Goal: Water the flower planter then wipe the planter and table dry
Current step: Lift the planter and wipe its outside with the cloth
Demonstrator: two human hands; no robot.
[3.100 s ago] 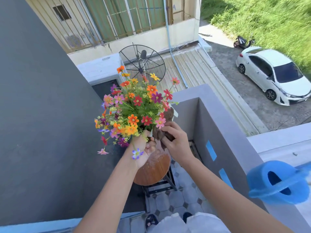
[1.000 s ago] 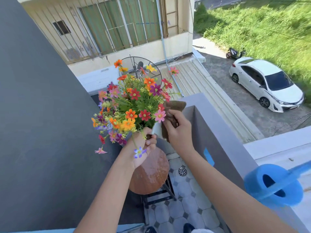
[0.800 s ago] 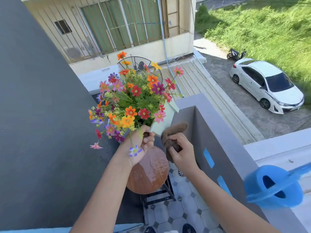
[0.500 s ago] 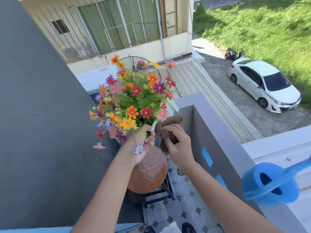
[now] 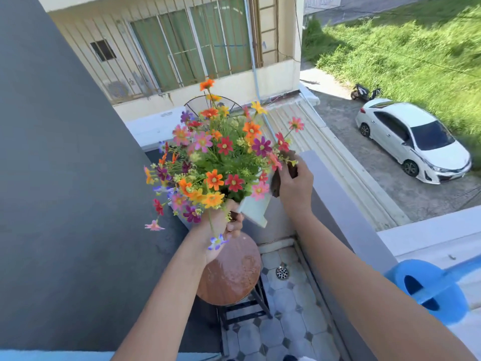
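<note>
A white planter (image 5: 256,208) full of bright mixed flowers (image 5: 221,157) is lifted and tilted above a small round wooden table (image 5: 231,274), whose top looks wet. My left hand (image 5: 222,227) grips the planter's near lower edge under the blooms. My right hand (image 5: 294,186) presses a brown cloth (image 5: 277,182) against the planter's right side near its rim. Most of the planter is hidden by flowers.
A grey wall (image 5: 65,178) rises close on the left and a grey balcony parapet (image 5: 338,204) on the right. A blue watering can (image 5: 429,290) rests on the ledge at right. Tiled floor with a drain (image 5: 282,272) lies below.
My right hand with the cloth has slid up the planter's right side from its lower part toward the rim. The planter stays held up in my left hand, slightly higher.
</note>
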